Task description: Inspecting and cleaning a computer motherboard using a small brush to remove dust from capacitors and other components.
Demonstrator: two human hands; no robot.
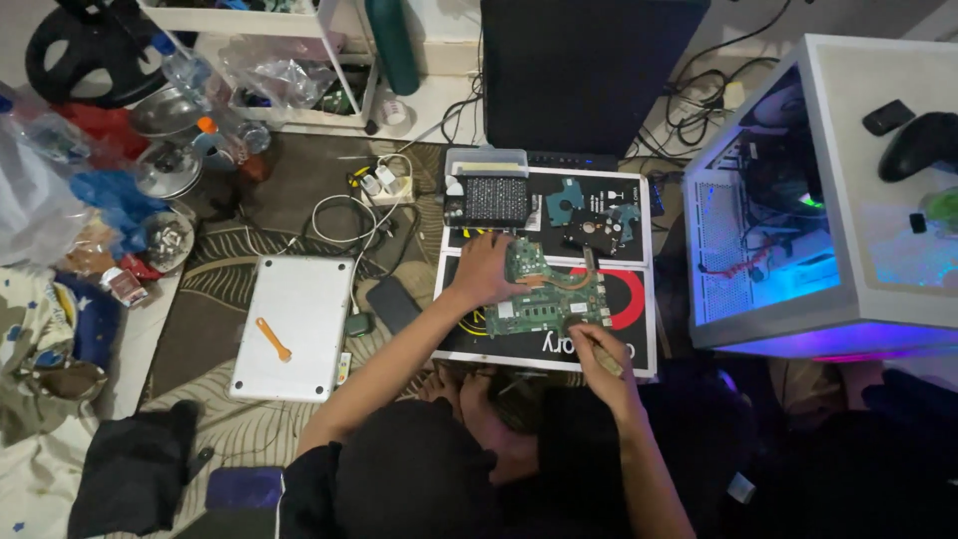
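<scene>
Left hand (pixel 486 268) lay palm-down, fingers spread, pressed on the upper left part of a green laptop circuit board (pixel 544 299), not gripping, just flat on it. Right hand (pixel 595 349) was closed around a slim wooden-handled tool (pixel 602 355), probably a small brush or screwdriver, too blurred to tell which, its tip touching the board's lower right edge. The board sat on a black rectangular work mat with a red ring and white print (pixel 629 344), lying on the floor just in front of the person's crossed legs. On the far half of that mat: a black perforated rectangular part (pixel 496 200), a dark hard drive (pixel 591 236), and two teal bracket-shaped pieces (pixel 565 199). A clear plastic lidded box (pixel 487 161) sat just behind the perforated part. Left of the mat, a dark flat phone-like slab (pixel 393 303), then a silver laptop shell lying face-down (pixel 293 326) with an orange plastic pry tool (pixel 273 339) resting on it. Beyond that, a white power strip with plugs and coiled white cable (pixel 382 187) on a patterned brown rug (pixel 215 299). Right of the mat, well apart from the hands, stood a white desktop computer case lit blue and purple inside (pixel 798 250), with a black mouse (pixel 918 143) on its top. A large black panel (pixel 584 70) stood behind the mat.
</scene>
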